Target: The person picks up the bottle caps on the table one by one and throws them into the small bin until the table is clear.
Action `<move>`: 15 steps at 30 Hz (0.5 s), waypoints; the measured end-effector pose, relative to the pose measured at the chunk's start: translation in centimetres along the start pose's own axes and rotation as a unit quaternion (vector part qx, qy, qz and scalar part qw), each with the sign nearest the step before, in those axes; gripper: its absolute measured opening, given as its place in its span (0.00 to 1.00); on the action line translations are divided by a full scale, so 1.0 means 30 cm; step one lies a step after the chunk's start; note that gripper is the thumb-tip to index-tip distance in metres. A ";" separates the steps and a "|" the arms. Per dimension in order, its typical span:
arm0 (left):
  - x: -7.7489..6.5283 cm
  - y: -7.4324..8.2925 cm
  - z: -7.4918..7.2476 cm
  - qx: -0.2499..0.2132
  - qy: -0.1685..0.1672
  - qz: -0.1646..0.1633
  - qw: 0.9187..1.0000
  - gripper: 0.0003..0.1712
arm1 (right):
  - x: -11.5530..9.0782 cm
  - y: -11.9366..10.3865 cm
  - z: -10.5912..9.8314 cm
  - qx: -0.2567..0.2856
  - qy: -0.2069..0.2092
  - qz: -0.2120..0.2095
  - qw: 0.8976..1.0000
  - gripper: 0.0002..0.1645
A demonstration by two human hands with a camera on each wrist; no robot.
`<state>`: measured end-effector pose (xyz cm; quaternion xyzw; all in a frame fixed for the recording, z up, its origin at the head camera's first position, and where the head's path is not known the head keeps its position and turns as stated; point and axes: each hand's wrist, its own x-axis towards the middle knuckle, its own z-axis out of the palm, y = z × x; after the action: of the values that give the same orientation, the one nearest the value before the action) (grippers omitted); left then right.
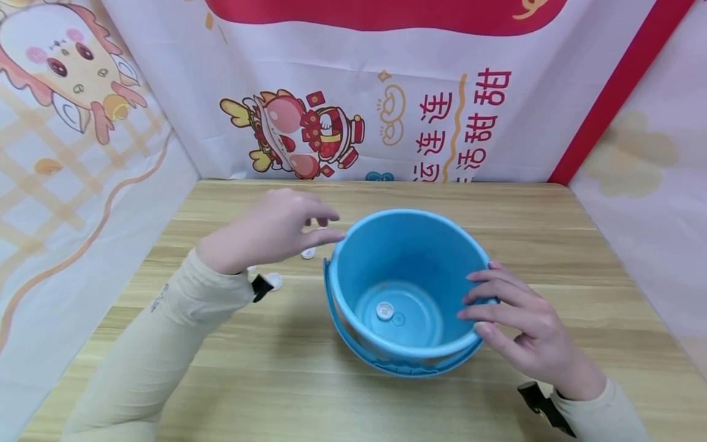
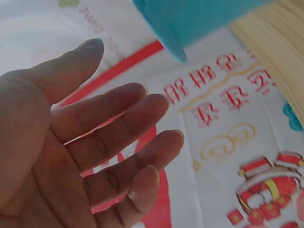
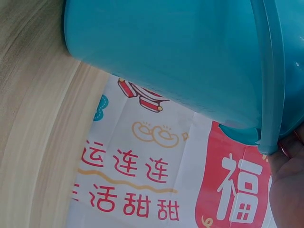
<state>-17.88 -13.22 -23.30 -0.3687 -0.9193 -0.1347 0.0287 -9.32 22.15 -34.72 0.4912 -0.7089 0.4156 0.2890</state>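
A blue bucket (image 1: 409,356) stands on the table, its handle hanging down on the near side. At its right rim, my right hand (image 1: 525,319) grips the edge with its fingers over the inside. My left hand (image 1: 276,224) hovers by the left rim, empty, with fingers spread and slightly bent; its palm faces the left wrist camera. A small round white cap (image 1: 385,310) lies on the bucket's floor. Beside the left hand, similar white caps (image 1: 273,281) lie on the table, some partly covered by the hand and sleeve. The right wrist view shows the bucket's outer side (image 3: 166,57).
The wooden table (image 1: 248,380) ends at the back against a printed white and red cloth (image 1: 331,55). More printed cloth (image 1: 55,202) hangs along the left side, and another sheet (image 1: 635,202) along the right.
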 end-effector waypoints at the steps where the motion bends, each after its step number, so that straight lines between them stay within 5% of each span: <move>1: -0.018 -0.017 0.002 -0.003 0.006 -0.010 1.000 0.22 | 0.000 0.001 0.000 0.000 0.000 0.000 1.000 0.13; 8: -0.146 -0.164 0.043 -0.016 0.022 -0.055 0.998 0.19 | -0.003 0.004 0.001 -0.001 0.000 0.003 1.000 0.13; 15: -0.239 -0.308 0.159 -0.020 -0.017 -0.107 0.994 0.16 | -0.006 0.005 0.002 -0.001 0.000 0.006 1.000 0.14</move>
<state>-18.80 -23.14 -31.07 -0.2706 -0.9511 -0.1488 -0.0084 -9.41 22.20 -34.95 0.4869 -0.7120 0.4169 0.2867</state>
